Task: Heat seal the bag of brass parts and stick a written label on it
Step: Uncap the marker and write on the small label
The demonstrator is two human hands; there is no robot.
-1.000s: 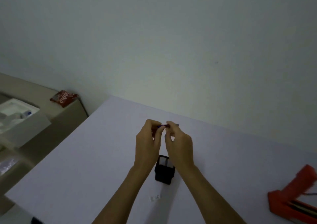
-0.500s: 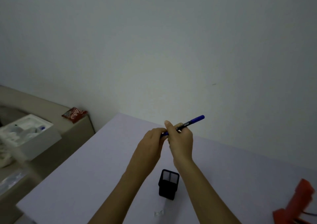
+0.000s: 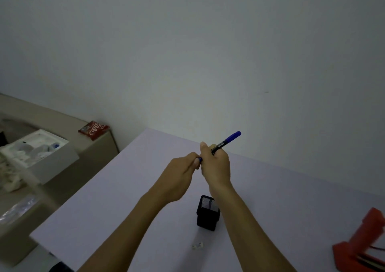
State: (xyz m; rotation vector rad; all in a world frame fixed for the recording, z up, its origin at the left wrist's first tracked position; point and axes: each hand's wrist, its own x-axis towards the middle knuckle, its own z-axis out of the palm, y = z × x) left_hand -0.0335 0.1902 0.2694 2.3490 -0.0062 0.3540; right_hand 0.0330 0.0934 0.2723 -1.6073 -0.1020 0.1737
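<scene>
The pen (image 3: 226, 143) is up in the air above the far part of the white table (image 3: 291, 198), tilted, its blue end pointing up and to the right toward the wall. The right hand (image 3: 215, 165) is wrapped around the dark barrel, fingers curled closed on it, thumb pressed along the near side. The left hand (image 3: 179, 179) meets it from the left, thumb and fingertips pinched on the pen's lower blue end, right against the right hand. Whether that end is a cap, I cannot tell.

Below the wrists a black mesh pen holder (image 3: 208, 213) stands upright on the table. Nearer the front edge lies a small pale label (image 3: 197, 245), too blurred to read. At the right edge of the table sits a red heat sealer (image 3: 362, 248), only partly in view. The bag of brass parts is nowhere to be seen from here.

Off to the left, on a beige surface beside the table, sits an open white box (image 3: 41, 155) with pale clutter inside, and behind it, by the wall, a red snack packet (image 3: 94, 129).
</scene>
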